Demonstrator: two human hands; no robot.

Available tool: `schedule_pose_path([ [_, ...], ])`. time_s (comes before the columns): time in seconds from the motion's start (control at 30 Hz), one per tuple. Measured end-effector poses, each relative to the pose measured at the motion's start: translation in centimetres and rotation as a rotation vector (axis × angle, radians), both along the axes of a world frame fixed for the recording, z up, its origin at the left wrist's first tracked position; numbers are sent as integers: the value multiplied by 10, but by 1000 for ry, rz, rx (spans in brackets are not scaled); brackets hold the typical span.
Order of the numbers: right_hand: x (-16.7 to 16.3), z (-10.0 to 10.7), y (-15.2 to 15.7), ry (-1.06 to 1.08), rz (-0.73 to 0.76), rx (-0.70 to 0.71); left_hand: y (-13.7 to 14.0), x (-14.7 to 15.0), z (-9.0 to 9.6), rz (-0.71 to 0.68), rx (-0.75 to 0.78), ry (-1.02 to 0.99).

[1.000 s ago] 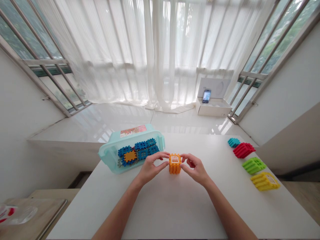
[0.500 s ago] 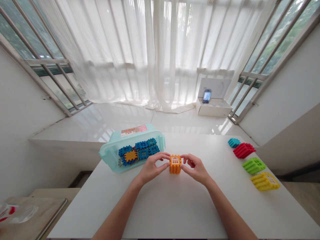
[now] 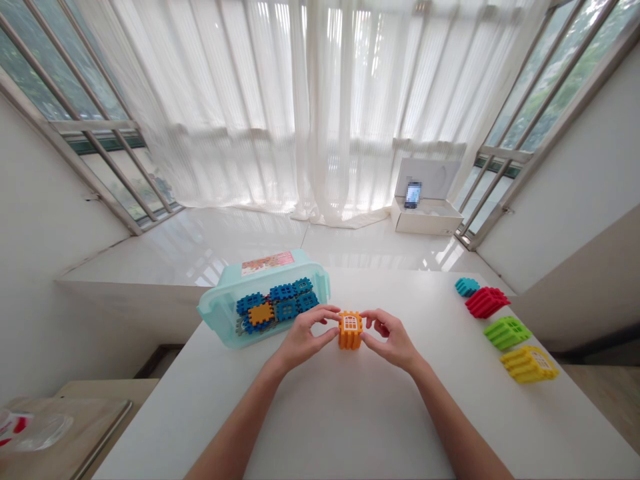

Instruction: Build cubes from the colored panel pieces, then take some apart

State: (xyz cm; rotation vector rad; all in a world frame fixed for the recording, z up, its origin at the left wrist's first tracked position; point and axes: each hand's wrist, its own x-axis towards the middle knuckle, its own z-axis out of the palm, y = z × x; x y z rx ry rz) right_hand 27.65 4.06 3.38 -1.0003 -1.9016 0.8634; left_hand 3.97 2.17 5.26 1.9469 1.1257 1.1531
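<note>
A stack of orange building blocks (image 3: 350,339), notched along the edges and topped by a piece with a white window, stands upright on the white table (image 3: 345,420). My left hand (image 3: 311,335) grips its left side between thumb and fingers. From the right, the thumb and fingertips of my right hand (image 3: 389,339) press against the same stack. Left of my hands, a pale teal tub (image 3: 215,319) holds several blue blocks (image 3: 287,309) and an orange block (image 3: 261,313).
Along the table's right side lie stacks of teal blocks (image 3: 467,287), red blocks (image 3: 487,302), green blocks (image 3: 507,331) and yellow blocks (image 3: 529,364). An open white box (image 3: 425,222) with a phone (image 3: 413,195) sits on the ledge behind. A clear bottle (image 3: 43,430) lies at lower left.
Both hands stay at the sides of the orange stack, nearly still. The whole view has shifted only slightly.
</note>
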Motion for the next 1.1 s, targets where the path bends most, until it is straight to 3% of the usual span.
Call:
schedule_pose_path([
  [0.4,1,-1,0,-7,8,-20,-1,0,1,-15,-45,-6],
  [0.57,6,0,3,26,28,-53,0,-10,-3,-119,-199,-18],
  [0.73,13,-8,11,78,-31,-66,0,-8,-20,-179,-318,71],
  [0.93,20,-27,18,28,-203,-106,6,7,-40,-161,-195,124],
  [1.1,38,-33,-7,3,-260,-113,12,8,-43,-157,-161,160],
])
